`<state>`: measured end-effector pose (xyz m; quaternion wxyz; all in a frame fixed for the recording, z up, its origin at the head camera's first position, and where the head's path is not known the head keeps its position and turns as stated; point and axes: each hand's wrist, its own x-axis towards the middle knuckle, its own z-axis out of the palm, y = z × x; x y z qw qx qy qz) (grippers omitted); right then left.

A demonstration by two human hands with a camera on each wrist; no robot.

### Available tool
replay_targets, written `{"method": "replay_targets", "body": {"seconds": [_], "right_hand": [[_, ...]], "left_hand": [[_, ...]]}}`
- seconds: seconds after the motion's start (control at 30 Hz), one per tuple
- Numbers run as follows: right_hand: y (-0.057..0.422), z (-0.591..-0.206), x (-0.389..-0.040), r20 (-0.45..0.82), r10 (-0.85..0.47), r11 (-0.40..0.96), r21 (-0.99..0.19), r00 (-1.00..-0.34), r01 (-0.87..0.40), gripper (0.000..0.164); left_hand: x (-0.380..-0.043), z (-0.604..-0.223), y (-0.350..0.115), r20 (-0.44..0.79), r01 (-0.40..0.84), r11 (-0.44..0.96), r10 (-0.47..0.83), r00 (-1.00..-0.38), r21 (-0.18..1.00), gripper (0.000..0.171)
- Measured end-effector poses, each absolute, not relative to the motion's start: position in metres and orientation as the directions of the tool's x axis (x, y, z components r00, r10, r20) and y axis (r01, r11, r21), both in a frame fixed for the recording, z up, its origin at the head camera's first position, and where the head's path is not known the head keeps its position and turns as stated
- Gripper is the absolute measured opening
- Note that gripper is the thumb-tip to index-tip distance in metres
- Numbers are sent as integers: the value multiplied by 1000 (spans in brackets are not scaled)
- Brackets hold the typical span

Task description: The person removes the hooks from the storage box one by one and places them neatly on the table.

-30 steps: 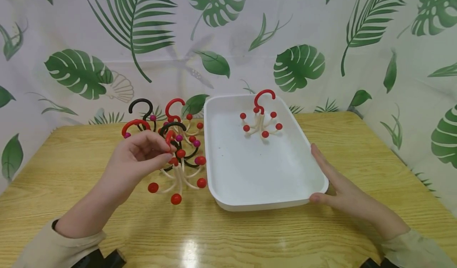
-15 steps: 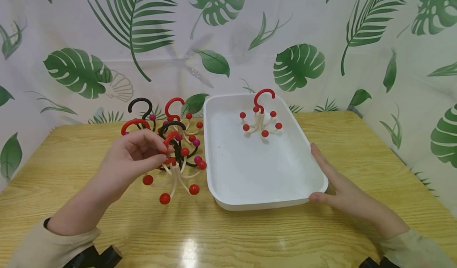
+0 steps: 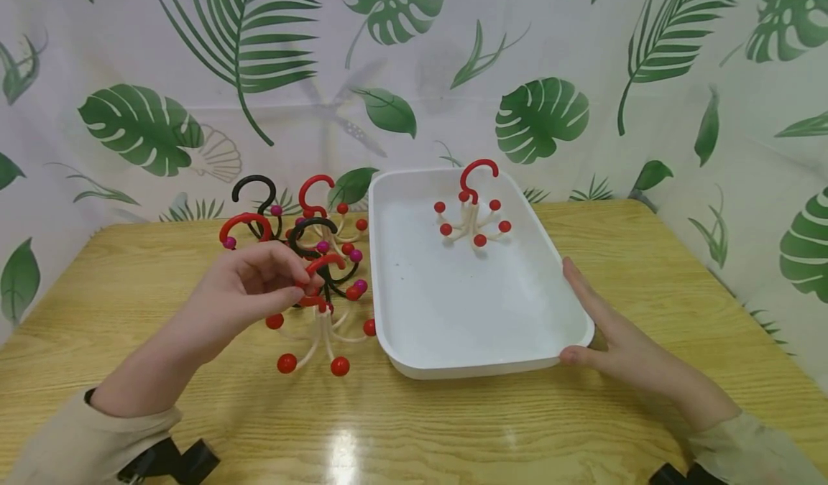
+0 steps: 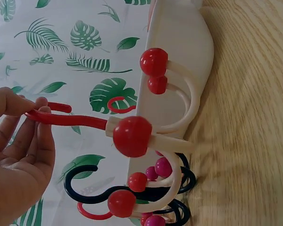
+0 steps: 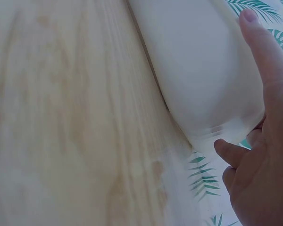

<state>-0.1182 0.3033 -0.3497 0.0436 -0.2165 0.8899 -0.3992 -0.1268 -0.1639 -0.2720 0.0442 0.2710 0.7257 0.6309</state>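
My left hand pinches the red hook of a small multi-armed hook hanger between thumb and fingers. Its curved cream arms end in red balls, and it hangs upright left of the white tray. A matching hanger stands at the tray's far end, red hook uppermost. My right hand is spread at the tray's near right corner, thumb at the front and fingers along the side. In the right wrist view, its long digit lies against the tray wall.
Behind my left hand cluster several more hangers, some with a black hook and pink balls, others with a red hook. Everything stands on a wooden table. A leaf-patterned cloth hangs behind it.
The held hanger has turned on its hook, its red balls shifting around. My left hand moved slightly left, then a little right and down. My right hand and the tray stay put.
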Motion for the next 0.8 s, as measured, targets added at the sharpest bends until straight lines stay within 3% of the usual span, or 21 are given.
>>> {"method": "replay_targets", "body": {"seconds": [0.5, 0.8], "right_hand": [[305, -352, -119, 105, -434, 577, -731, -895, -365, 107], [305, -352, -119, 104, -428, 582, -729, -898, -362, 107]], "left_hand": [[-136, -282, -165, 198, 287, 198, 374, -906, 937, 8], [-140, -286, -170, 161, 244, 209, 350, -923, 947, 8]]}}
